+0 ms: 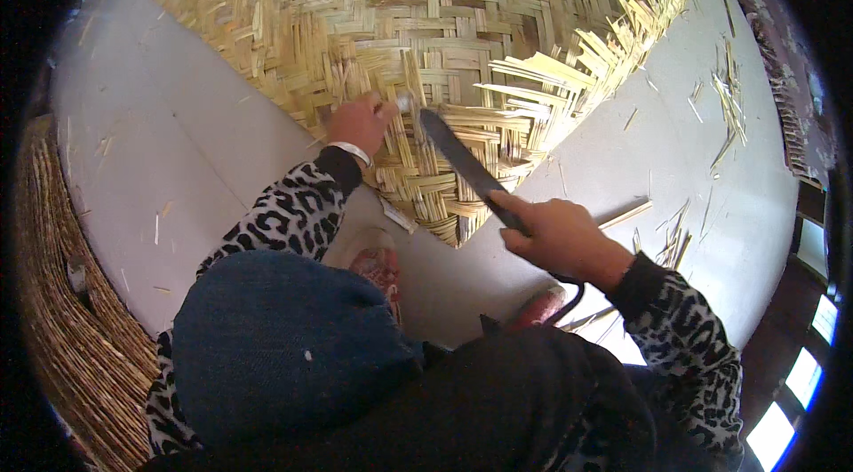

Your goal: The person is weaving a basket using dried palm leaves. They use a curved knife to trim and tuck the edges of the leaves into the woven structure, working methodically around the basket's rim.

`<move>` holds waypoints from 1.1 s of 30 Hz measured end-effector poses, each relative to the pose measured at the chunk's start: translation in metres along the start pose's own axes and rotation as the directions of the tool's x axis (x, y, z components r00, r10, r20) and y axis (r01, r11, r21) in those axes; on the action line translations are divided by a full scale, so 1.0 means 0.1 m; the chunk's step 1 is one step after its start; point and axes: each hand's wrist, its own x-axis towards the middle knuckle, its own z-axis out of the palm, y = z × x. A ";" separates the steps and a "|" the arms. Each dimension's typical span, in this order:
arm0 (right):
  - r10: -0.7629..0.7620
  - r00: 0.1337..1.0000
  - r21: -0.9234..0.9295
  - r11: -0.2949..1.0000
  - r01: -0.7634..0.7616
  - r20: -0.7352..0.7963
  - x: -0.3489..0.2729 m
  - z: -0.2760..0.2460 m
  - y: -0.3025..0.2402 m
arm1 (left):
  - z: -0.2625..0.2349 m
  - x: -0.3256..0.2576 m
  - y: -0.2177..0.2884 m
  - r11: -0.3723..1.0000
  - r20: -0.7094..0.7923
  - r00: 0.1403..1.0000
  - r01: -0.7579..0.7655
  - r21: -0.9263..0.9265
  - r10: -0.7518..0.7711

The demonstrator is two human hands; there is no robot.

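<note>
1. Left hand [358,123] presses on woven bamboo mat [426,46], fingers pinching a strip at its lower edge.
2. Right hand [558,237] clenched round dark knife [462,161], blade tip at mat beside left fingers.
3. Mat lies on grey floor [178,143], corner pointing toward person.
4. Bamboo offcuts [729,99] scattered right.

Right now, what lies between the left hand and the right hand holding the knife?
In the head view, the knife's dark blade and the woven bamboo mat lie between the left hand and right hand; the blade tip nearly reaches the left hand.
</note>
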 end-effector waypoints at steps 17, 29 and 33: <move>-0.013 0.999 0.739 0.673 -0.016 0.034 0.35 0.19 0.01 | -0.28 0.09 0.19 0.416 0.525 0.844 0.518 -0.748 -0.108; 0.010 0.999 0.546 0.837 0.020 -0.053 0.46 0.34 0.30 | -0.29 0.11 0.44 0.663 0.314 0.949 0.246 -0.707 -0.019; -0.006 0.997 0.444 0.895 0.037 -0.071 0.46 0.34 0.31 | -0.29 0.01 0.56 0.527 0.233 0.971 0.174 -0.832 0.046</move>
